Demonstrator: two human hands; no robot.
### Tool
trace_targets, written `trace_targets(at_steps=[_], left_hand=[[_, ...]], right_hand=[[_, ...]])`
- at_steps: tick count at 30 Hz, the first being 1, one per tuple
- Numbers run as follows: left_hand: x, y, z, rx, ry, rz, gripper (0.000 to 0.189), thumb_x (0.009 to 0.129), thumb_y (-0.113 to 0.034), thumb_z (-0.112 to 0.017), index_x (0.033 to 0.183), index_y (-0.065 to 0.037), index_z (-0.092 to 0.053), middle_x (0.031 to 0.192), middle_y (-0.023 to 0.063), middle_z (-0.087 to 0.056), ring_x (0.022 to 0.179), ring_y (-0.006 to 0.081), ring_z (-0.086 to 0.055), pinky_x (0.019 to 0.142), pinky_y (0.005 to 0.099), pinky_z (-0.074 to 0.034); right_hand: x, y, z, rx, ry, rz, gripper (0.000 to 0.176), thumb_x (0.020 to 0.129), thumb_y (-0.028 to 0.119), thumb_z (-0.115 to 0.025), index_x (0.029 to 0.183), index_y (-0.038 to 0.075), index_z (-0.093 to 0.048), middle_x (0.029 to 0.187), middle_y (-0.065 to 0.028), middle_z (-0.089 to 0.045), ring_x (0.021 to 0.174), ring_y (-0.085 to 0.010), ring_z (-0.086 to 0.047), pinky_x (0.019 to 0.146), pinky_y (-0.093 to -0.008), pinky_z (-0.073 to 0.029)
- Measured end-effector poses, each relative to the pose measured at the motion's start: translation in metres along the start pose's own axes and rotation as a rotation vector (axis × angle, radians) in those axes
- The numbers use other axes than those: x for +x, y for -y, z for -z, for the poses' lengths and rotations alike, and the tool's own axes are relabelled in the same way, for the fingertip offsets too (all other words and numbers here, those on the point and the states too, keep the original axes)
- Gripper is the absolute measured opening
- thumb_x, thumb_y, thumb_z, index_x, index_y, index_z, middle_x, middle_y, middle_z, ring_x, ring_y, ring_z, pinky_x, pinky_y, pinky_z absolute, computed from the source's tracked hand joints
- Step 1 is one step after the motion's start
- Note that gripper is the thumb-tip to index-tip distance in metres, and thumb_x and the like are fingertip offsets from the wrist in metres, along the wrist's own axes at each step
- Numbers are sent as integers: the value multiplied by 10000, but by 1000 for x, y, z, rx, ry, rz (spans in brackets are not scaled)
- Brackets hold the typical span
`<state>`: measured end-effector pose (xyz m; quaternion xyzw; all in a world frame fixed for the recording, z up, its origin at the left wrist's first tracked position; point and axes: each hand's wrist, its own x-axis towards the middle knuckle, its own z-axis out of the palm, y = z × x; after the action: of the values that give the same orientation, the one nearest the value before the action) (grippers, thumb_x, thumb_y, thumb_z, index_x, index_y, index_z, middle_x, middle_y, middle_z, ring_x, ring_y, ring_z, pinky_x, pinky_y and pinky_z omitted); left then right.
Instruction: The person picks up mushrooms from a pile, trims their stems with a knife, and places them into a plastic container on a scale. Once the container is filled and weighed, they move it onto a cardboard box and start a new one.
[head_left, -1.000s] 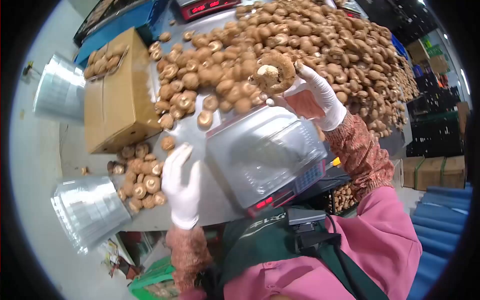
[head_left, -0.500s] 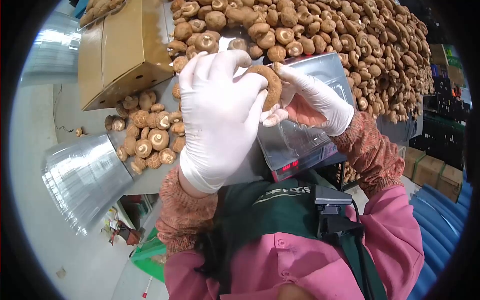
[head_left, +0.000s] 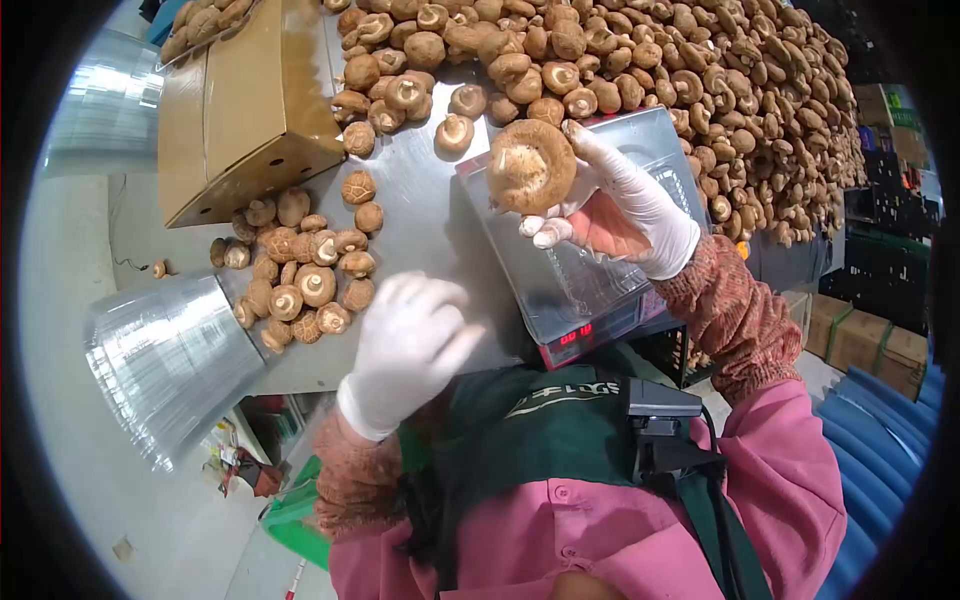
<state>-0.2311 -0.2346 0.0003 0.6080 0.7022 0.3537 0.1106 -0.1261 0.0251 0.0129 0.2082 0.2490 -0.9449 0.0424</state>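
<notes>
Head view: grasping shiitake mushroom [head_left: 532,167] edgewise with right hand [head_left: 632,208]; unable to confirm grip in left hand [head_left: 405,342]; pinch without bruising.

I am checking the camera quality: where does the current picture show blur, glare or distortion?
All in the head view: left hand blurred; bright glare on the lower clear plastic stack; fisheye bending toward dark edges; held mushroom fairly sharp.
</notes>
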Motion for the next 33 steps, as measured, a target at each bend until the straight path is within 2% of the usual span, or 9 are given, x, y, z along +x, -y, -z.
trace_targets(at_steps=[2, 7, 9, 12, 18, 23, 24, 28, 33], left_hand=[[-10, -6, -12, 105, 3, 50, 165, 777, -8, -678, 933, -57, -704, 1018, 115, -709, 940, 324, -652, 845, 395, -509], [-15, 3, 12, 82, -222, 290, 175, 814, -8, -721, 985, -44, -733, 868, 91, -727, 747, 246, -678, 711, 331, -502], [-8, 2, 26, -187, -95, 648, 275, 837, -18, -743, 1109, -25, -703, 969, 97, -737, 824, 194, -695, 772, 309, -520], [24, 1, 14, -770, -492, 686, 447, 864, 12, -719, 1295, -4, -600, 1162, 116, -692, 1000, 171, -662, 884, 317, -527], [65, 31, 16, -1304, -550, 470, 574, 883, 31, -688, 1415, 13, -473, 1354, 142, -543, 1240, 199, -533, 1003, 331, -500], [71, 54, 27, -1280, -583, 440, 544, 911, -3, -675, 1412, 22, -463, 1328, 145, -557, 1194, 199, -572, 1006, 332, -508], [73, 59, 28, -1257, -595, 437, 554, 923, -31, -675, 1423, 23, -442, 1326, 151, -562, 1189, 204, -584, 989, 334, -517], [79, 80, 36, -1176, -623, 484, 523, 900, 2, -692, 1384, 26, -495, 1318, 134, -560, 1161, 182, -579, 994, 304, -493], [95, 112, 88, -933, -486, 583, 500, 926, -71, -694, 1374, 32, -497, 1198, 110, -630, 1094, 157, -606, 935, 291, -515]], right_hand=[[3, -2, -1, -141, 95, -3, 564, 1005, 313, -616, 1426, -9, -424, 1290, -211, -586, 1033, -305, -677, 848, -405, -599], [14, -14, -16, -1264, -64, 720, 813, 760, 173, -820, 1444, 23, -407, 1301, -132, -550, 1205, -219, -560, 1046, -351, -456], [24, -21, -19, -1436, -93, 987, 880, 726, 110, -832, 1474, 24, -376, 1307, -146, -541, 1205, -248, -565, 1029, -360, -472], [33, -28, -31, -1454, -97, 1057, 948, 699, 60, -840, 1504, 22, -341, 1299, -168, -543, 1208, -279, -571, 1010, -367, -486], [55, -32, -41, -1341, -14, 1009, 1060, 750, 9, -833, 1578, 66, -173, 1427, -150, -455, 1287, -243, -509, 1025, -385, -479], [85, -33, -50, -1166, 12, 966, 1019, 771, -28, -812, 1575, 84, -196, 1453, -108, -430, 1301, -230, -493, 1089, -379, -443], [93, -34, -52, -1138, -18, 1014, 914, 756, -27, -805, 1529, 66, -326, 1426, -128, -465, 1284, -264, -520, 1070, -378, -456], [117, -14, -68, -1696, -71, 1375, 717, 655, 74, -835, 1320, 61, -568, 1259, -162, -584, 1113, -359, -594, 954, -422, -501], [166, -2, -69, -1487, -102, 1199, 688, 687, 12, -805, 1317, 50, -531, 1265, -147, -596, 1151, -317, -598, 981, -392, -495]])
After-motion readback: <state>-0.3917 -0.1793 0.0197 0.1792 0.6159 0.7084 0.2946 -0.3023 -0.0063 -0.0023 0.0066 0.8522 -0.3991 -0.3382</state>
